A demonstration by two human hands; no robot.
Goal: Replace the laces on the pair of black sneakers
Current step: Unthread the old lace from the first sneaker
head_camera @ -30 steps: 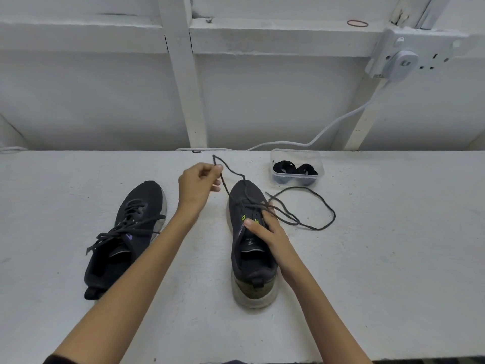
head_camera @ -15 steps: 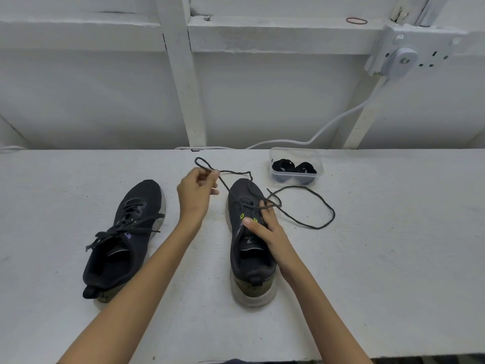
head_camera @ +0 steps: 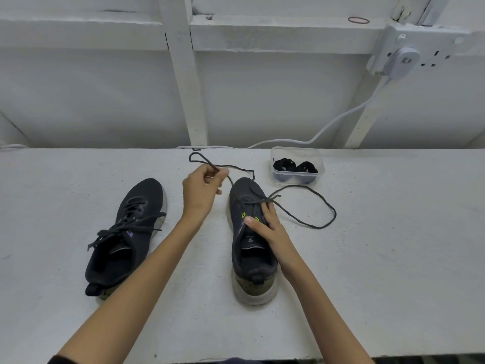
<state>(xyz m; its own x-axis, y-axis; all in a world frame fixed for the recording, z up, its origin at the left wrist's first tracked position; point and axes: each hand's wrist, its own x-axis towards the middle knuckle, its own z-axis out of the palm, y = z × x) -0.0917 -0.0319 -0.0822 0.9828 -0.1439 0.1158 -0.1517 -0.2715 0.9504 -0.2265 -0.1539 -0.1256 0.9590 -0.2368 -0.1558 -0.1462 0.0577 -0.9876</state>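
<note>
Two black sneakers, one part-unlaced.
Detail: left hand [head_camera: 202, 185] pinches old lace [head_camera: 335, 214], mostly out of right sneaker [head_camera: 252, 261]; right hand [head_camera: 267, 227], fingers flat, presses its tongue [head_camera: 250, 239]; left sneaker [head_camera: 131, 232] laced; new laces [head_camera: 284, 165] wait in tub [head_camera: 296, 153].

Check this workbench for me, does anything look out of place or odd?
Only a thin reddish rubber band lying alone on the white wall ledge, left of the white wall socket. The dark shoelace sprawling from the right black sneaker is just work under way.
</note>
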